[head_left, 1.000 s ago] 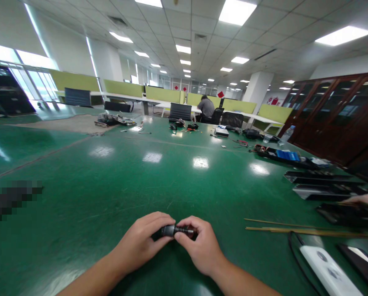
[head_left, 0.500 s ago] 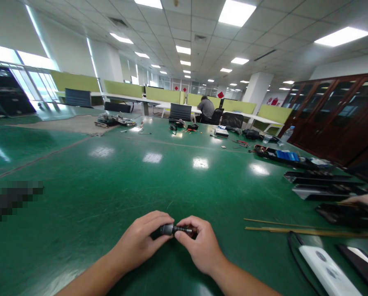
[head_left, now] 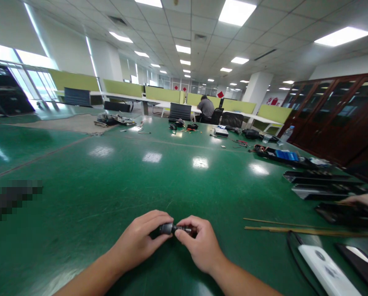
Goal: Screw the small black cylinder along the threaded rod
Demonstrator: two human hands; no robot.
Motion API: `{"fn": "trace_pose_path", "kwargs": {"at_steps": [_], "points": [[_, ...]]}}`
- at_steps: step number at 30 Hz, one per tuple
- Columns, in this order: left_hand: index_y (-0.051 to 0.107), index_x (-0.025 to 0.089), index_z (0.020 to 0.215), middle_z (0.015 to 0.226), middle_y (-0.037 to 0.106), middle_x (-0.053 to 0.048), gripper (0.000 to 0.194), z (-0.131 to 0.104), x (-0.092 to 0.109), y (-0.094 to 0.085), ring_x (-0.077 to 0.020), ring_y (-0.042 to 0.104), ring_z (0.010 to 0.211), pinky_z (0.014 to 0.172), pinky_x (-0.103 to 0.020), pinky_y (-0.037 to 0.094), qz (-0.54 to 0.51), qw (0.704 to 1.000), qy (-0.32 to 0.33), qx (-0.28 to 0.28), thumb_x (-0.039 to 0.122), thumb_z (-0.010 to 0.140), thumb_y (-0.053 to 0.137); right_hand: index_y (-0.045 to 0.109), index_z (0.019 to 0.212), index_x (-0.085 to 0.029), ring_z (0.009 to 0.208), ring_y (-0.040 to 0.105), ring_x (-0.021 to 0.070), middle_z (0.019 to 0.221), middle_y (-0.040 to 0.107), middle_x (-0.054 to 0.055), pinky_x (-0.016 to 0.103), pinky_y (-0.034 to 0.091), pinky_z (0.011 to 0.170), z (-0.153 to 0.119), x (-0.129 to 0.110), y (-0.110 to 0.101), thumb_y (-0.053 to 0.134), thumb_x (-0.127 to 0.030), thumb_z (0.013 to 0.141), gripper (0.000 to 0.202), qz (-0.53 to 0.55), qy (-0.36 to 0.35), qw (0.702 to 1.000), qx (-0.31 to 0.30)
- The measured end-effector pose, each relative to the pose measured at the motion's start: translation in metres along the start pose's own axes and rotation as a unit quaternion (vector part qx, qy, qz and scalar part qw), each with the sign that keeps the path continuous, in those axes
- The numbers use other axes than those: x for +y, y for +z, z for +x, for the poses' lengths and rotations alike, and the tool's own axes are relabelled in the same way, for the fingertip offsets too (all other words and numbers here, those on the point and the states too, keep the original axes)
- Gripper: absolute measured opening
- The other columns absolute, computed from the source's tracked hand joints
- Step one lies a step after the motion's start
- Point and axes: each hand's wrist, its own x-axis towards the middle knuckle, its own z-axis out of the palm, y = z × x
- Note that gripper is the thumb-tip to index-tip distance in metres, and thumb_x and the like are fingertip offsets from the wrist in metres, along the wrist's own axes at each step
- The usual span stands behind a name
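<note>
Just above the green tabletop point(head_left: 122, 176), at the bottom centre of the head view, both hands hold a small dark cylindrical part point(head_left: 166, 228). My left hand point(head_left: 140, 235) pinches its wider grey-black end between thumb and fingers. On the other side, my right hand point(head_left: 199, 242) has thumb and fingers closed on the thinner, ridged end with a metallic tip. The fingertips of the two hands are close together. Part of the piece is hidden by the fingers.
To the right lie thin yellowish rods point(head_left: 282, 230), a white power strip point(head_left: 326, 267) with a black cable, and a dark phone-like slab point(head_left: 359, 263). Another person's hand point(head_left: 366, 201) touches black trays at the right edge. A plastic bottle point(head_left: 286, 134) stands farther back.
</note>
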Motion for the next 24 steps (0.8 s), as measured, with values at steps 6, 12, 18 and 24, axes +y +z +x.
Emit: {"fn": "trace_pose_path", "kwargs": {"at_steps": [6, 12, 18, 24], "points": [[0.061, 0.025, 0.12, 0.113, 0.066, -0.006, 0.031, 0.001, -0.0012, -0.0008, -0.0169, 0.063, 0.105, 0.093, -0.03, 0.054, -0.004, 1.0, 0.002, 0.006, 0.019, 0.09, 0.065, 0.075, 0.087, -0.017, 0.067, 0.056, 0.0135, 0.075, 0.066, 0.001, 0.024, 0.042, 0.062, -0.0002, 0.001, 0.0001, 0.069, -0.026, 0.082, 0.012, -0.001, 0.003, 1.0, 0.001], [0.06, 0.024, 0.121, 0.113, 0.066, -0.007, 0.032, 0.0015, -0.0002, -0.0011, -0.0177, 0.063, 0.105, 0.093, -0.031, 0.054, -0.008, 1.0, 0.006, 0.006, 0.018, 0.09, 0.066, 0.075, 0.088, -0.017, 0.067, 0.055, 0.0132, 0.075, 0.065, 0.001, 0.024, 0.041, 0.061, -0.0001, 0.0026, 0.0009, 0.069, -0.025, 0.083, 0.011, 0.003, 0.004, 1.0, 0.0], [0.059, 0.026, 0.122, 0.115, 0.065, -0.005, 0.034, 0.0001, -0.0015, -0.0019, -0.016, 0.062, 0.107, 0.094, -0.029, 0.052, -0.005, 1.0, 0.001, 0.009, 0.017, 0.089, 0.066, 0.074, 0.09, -0.016, 0.066, 0.056, 0.0136, 0.074, 0.064, 0.001, 0.024, 0.041, 0.061, -0.0012, 0.004, 0.0015, 0.068, -0.027, 0.085, 0.013, 0.013, 0.011, 1.0, -0.001], [0.06, 0.026, 0.121, 0.115, 0.066, -0.004, 0.034, 0.0002, -0.0024, -0.0026, -0.0152, 0.062, 0.107, 0.094, -0.028, 0.052, 0.004, 1.0, -0.004, 0.008, 0.018, 0.089, 0.066, 0.074, 0.09, -0.015, 0.064, 0.056, 0.0135, 0.071, 0.063, 0.001, 0.024, 0.041, 0.059, -0.0006, 0.0048, 0.0014, 0.068, -0.029, 0.086, 0.016, 0.017, 0.018, 1.0, -0.002]]}}
